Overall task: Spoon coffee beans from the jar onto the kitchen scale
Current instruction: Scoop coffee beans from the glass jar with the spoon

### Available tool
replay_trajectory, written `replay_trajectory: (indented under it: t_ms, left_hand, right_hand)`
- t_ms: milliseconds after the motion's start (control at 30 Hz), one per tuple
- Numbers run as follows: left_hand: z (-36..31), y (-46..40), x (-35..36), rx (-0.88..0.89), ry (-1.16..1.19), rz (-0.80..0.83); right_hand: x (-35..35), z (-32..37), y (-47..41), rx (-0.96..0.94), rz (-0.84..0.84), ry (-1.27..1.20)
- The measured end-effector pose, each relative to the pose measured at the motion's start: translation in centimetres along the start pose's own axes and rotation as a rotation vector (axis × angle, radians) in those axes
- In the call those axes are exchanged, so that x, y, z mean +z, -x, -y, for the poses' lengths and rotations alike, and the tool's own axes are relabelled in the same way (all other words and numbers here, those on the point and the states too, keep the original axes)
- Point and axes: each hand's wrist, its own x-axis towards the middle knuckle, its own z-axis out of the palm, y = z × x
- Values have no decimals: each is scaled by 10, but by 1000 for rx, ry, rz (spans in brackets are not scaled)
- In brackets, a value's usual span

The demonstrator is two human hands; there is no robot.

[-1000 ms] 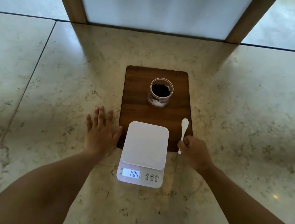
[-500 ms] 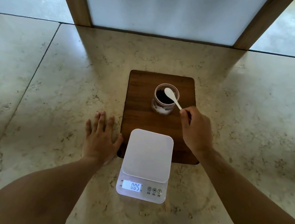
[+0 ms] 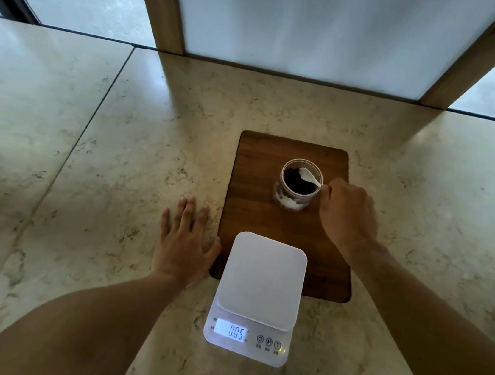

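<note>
An open clear jar (image 3: 282,198) holding dark coffee beans (image 3: 298,182) stands on a dark wooden board (image 3: 255,188). My right hand (image 3: 348,218), just right of the jar, grips the handle of a white spoon (image 3: 310,176) whose bowl is inside the jar mouth on the beans. A white kitchen scale (image 3: 261,278) sits at the board's near edge; its platform is bare and its lit display (image 3: 230,330) reads 005. My left hand (image 3: 184,246) lies flat on the counter, fingers spread, thumb beside the board's left edge.
The pale marble counter (image 3: 100,185) stretches wide on both sides, with a seam running down the left. Behind it stand two slanting wooden posts (image 3: 159,5) around a frosted glass panel (image 3: 307,17).
My right hand picked the spoon up from the board beside the scale, carried it to the jar, and lowered its bowl into the beans. The left hand stayed flat.
</note>
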Motion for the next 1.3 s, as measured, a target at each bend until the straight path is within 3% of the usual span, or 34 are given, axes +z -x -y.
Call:
replay_trajectory:
  t_ms: [200, 700, 900, 1300]
  left_hand:
    - [2, 0, -2, 7, -9, -8]
    - [1, 0, -6, 3, -6, 14]
    - [-1, 0, -8, -1, -8, 17]
    - [-1, 0, -8, 3, 6, 10]
  right_hand:
    - [1, 6, -14, 66, 19, -38]
    - [5, 4, -27, 278, 295, -232]
    - [7, 0, -25, 356, 254, -382]
    - [8, -2, -23, 432, 256, -457]
